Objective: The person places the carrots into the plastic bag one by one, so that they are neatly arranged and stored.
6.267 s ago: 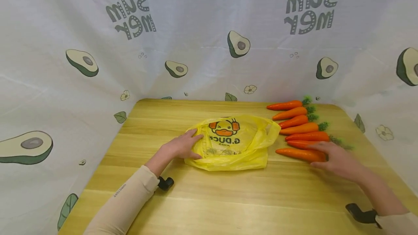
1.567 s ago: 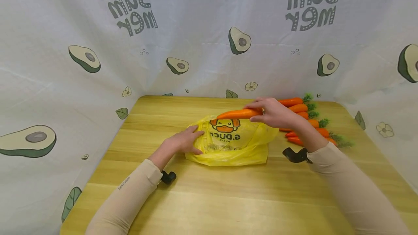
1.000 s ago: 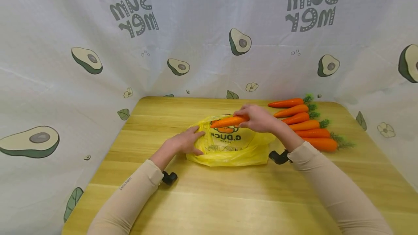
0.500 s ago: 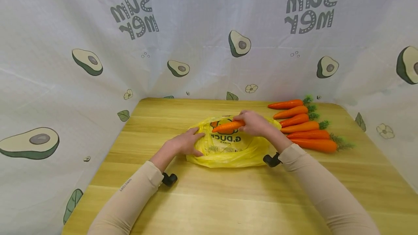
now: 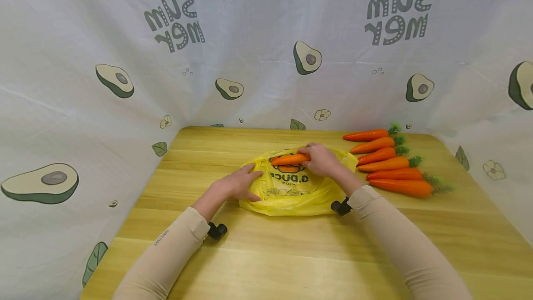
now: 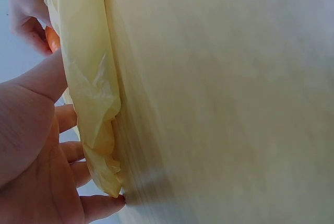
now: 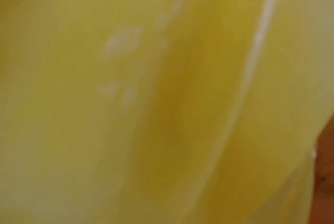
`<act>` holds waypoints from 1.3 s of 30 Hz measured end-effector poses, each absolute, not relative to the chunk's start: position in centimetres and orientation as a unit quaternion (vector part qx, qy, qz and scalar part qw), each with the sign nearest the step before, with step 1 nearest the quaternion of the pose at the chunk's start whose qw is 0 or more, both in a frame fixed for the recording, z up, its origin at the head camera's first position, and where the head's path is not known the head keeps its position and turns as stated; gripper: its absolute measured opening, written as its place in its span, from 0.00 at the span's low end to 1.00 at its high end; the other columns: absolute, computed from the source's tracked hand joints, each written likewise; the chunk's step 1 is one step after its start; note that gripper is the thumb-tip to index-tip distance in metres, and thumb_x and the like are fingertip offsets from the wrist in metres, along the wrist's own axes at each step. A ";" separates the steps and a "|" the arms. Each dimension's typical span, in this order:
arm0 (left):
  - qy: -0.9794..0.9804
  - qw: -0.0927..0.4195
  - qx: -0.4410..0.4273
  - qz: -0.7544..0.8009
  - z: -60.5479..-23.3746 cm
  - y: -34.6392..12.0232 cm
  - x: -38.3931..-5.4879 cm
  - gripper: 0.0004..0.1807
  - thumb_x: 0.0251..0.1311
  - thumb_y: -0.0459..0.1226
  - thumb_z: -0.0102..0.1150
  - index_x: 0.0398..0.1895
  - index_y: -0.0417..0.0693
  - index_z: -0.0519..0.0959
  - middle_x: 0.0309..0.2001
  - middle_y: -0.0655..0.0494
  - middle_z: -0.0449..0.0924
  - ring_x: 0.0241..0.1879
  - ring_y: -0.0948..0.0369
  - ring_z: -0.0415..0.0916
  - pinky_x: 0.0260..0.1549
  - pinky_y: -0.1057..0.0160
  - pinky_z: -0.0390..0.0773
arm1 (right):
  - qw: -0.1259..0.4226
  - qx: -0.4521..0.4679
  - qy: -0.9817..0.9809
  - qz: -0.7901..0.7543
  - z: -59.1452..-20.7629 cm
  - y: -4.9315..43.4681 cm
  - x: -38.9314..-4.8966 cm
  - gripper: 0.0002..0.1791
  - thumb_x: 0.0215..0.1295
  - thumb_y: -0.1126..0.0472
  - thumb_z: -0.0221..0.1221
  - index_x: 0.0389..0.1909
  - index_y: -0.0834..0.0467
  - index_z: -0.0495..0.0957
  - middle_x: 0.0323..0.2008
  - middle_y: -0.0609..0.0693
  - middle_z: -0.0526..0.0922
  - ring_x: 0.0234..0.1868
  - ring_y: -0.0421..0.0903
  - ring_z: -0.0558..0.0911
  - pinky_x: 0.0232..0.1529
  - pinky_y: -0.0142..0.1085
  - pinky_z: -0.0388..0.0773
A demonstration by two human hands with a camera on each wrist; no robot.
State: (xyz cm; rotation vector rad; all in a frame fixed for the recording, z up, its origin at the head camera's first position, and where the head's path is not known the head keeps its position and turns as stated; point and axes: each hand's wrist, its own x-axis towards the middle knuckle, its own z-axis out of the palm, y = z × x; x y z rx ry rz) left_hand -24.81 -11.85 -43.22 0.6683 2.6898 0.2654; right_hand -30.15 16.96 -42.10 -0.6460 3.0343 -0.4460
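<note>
A yellow plastic bag (image 5: 291,208) with a duck print lies flat on the wooden table, its mouth spread. My right hand (image 5: 322,161) grips an orange carrot (image 5: 287,159) by its thick end, low within the bag's mouth, tip pointing left. The carrot's leafy top is hidden by the hand. At the bag's left edge rests my left hand (image 5: 237,184), fingers and thumb spread apart. In the left wrist view, fingers of the left hand (image 6: 36,166) touch the bag's crumpled edge (image 6: 91,78). Blurred yellow plastic (image 7: 130,130) fills most of the right wrist view.
Several carrots (image 5: 376,155) with green tops lie in a row at the table's right, just beyond the bag. A pale curtain (image 5: 258,36) printed with avocados surrounds the table (image 5: 266,253) at the back and sides.
My right hand has taken the nearest carrot from the row, carried it left over the bag and lowered it into the bag's mouth. The left hand has stayed at the bag's edge.
</note>
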 end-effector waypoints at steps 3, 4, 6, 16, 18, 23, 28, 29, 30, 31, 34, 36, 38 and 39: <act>0.951 0.177 0.235 0.092 -43.3 -11.8 -24.9 0.48 0.60 0.57 0.67 0.80 0.56 0.57 0.82 0.45 0.40 0.79 0.46 0.46 0.74 0.45 0.58 | -0.009 -0.198 0.970 -0.140 -42.4 16.9 -30.3 0.25 0.65 0.64 0.64 0.64 0.55 0.79 0.61 0.62 0.78 0.58 0.62 0.78 0.60 0.58 0.75; 0.951 0.177 0.235 0.091 -43.3 -11.8 -24.8 0.48 0.61 0.57 0.67 0.80 0.56 0.57 0.82 0.45 0.40 0.80 0.46 0.46 0.74 0.45 0.57 | -0.013 -0.197 0.971 -0.138 -42.5 16.9 -30.4 0.25 0.65 0.63 0.64 0.64 0.55 0.79 0.61 0.62 0.78 0.59 0.62 0.78 0.60 0.58 0.75; 0.952 0.176 0.234 0.091 -43.3 -11.8 -24.9 0.48 0.60 0.56 0.67 0.80 0.56 0.57 0.82 0.45 0.40 0.79 0.46 0.46 0.74 0.45 0.58 | -0.017 -0.192 0.972 -0.137 -42.6 16.9 -30.6 0.25 0.66 0.63 0.64 0.65 0.54 0.79 0.62 0.62 0.78 0.60 0.63 0.77 0.61 0.58 0.74; 0.952 0.179 0.231 0.094 -43.3 -11.7 -24.8 0.48 0.60 0.56 0.67 0.80 0.56 0.56 0.82 0.45 0.40 0.80 0.45 0.44 0.75 0.43 0.55 | -0.036 -0.191 0.973 -0.124 -43.0 16.8 -30.8 0.25 0.65 0.64 0.65 0.63 0.56 0.79 0.61 0.59 0.81 0.59 0.61 0.78 0.62 0.57 0.73; 0.952 0.179 0.231 0.094 -43.3 -11.7 -24.8 0.48 0.60 0.56 0.67 0.80 0.56 0.56 0.82 0.46 0.40 0.80 0.45 0.44 0.75 0.43 0.55 | -0.036 -0.191 0.973 -0.124 -42.9 16.8 -30.7 0.25 0.64 0.64 0.66 0.63 0.56 0.79 0.61 0.59 0.81 0.58 0.61 0.78 0.61 0.57 0.74; 0.952 0.179 0.229 0.094 -43.2 -11.7 -24.8 0.48 0.60 0.56 0.67 0.80 0.56 0.56 0.82 0.46 0.40 0.80 0.46 0.43 0.75 0.43 0.55 | -0.040 -0.190 0.975 -0.112 -42.8 16.8 -30.5 0.26 0.63 0.64 0.67 0.63 0.56 0.79 0.59 0.59 0.82 0.57 0.60 0.78 0.59 0.56 0.75; 0.952 0.183 0.224 0.098 -43.3 -11.7 -24.7 0.48 0.60 0.56 0.67 0.80 0.57 0.56 0.82 0.46 0.40 0.80 0.45 0.44 0.75 0.42 0.55 | -0.051 -0.197 0.975 -0.095 -42.6 16.6 -30.2 0.26 0.61 0.64 0.68 0.62 0.57 0.80 0.59 0.59 0.82 0.56 0.60 0.78 0.59 0.55 0.75; 0.952 0.183 0.224 0.099 -43.3 -11.7 -24.7 0.48 0.60 0.56 0.67 0.80 0.57 0.56 0.82 0.46 0.39 0.80 0.46 0.44 0.75 0.42 0.55 | -0.053 -0.198 0.974 -0.092 -42.6 16.6 -30.1 0.25 0.61 0.64 0.68 0.61 0.57 0.80 0.59 0.59 0.82 0.56 0.60 0.78 0.59 0.55 0.75; 0.952 0.184 0.223 0.099 -43.3 -11.6 -24.7 0.48 0.60 0.56 0.67 0.80 0.57 0.56 0.82 0.46 0.39 0.80 0.46 0.43 0.75 0.42 0.55 | -0.056 -0.199 0.974 -0.091 -42.6 16.6 -30.0 0.25 0.61 0.64 0.68 0.61 0.57 0.80 0.59 0.59 0.82 0.56 0.60 0.77 0.60 0.56 0.75; 0.952 0.184 0.223 0.098 -43.3 -11.6 -24.7 0.48 0.60 0.56 0.67 0.80 0.58 0.56 0.82 0.46 0.39 0.80 0.46 0.43 0.75 0.42 0.55 | -0.058 -0.200 0.974 -0.089 -42.6 16.6 -30.0 0.26 0.61 0.63 0.68 0.61 0.57 0.80 0.59 0.59 0.82 0.57 0.61 0.77 0.60 0.56 0.74; 0.953 0.183 0.223 0.097 -43.3 -11.6 -24.8 0.48 0.61 0.56 0.67 0.80 0.58 0.56 0.82 0.47 0.38 0.80 0.46 0.42 0.75 0.41 0.54 | -0.061 -0.206 0.973 -0.085 -42.5 16.6 -29.8 0.25 0.61 0.63 0.67 0.61 0.58 0.80 0.59 0.60 0.81 0.58 0.62 0.77 0.61 0.57 0.73; 0.953 0.183 0.223 0.097 -43.3 -11.6 -24.8 0.48 0.61 0.56 0.67 0.80 0.58 0.56 0.82 0.47 0.38 0.80 0.46 0.42 0.75 0.41 0.54 | -0.060 -0.209 0.973 -0.079 -42.5 16.6 -29.7 0.25 0.62 0.62 0.67 0.61 0.58 0.80 0.59 0.61 0.81 0.59 0.62 0.77 0.62 0.58 0.73; 0.952 0.182 0.223 0.098 -43.3 -11.6 -24.8 0.48 0.60 0.56 0.67 0.80 0.58 0.56 0.82 0.47 0.38 0.80 0.46 0.42 0.75 0.41 0.54 | -0.054 -0.211 0.974 -0.070 -42.4 16.5 -29.5 0.24 0.62 0.62 0.66 0.61 0.59 0.80 0.58 0.61 0.82 0.59 0.62 0.77 0.62 0.58 0.74; 0.952 0.183 0.223 0.098 -43.3 -11.6 -24.8 0.48 0.60 0.56 0.67 0.80 0.58 0.56 0.82 0.47 0.38 0.80 0.46 0.43 0.75 0.41 0.54 | -0.052 -0.212 0.974 -0.063 -42.4 16.4 -29.5 0.24 0.63 0.62 0.66 0.61 0.59 0.81 0.58 0.61 0.82 0.59 0.62 0.77 0.62 0.58 0.74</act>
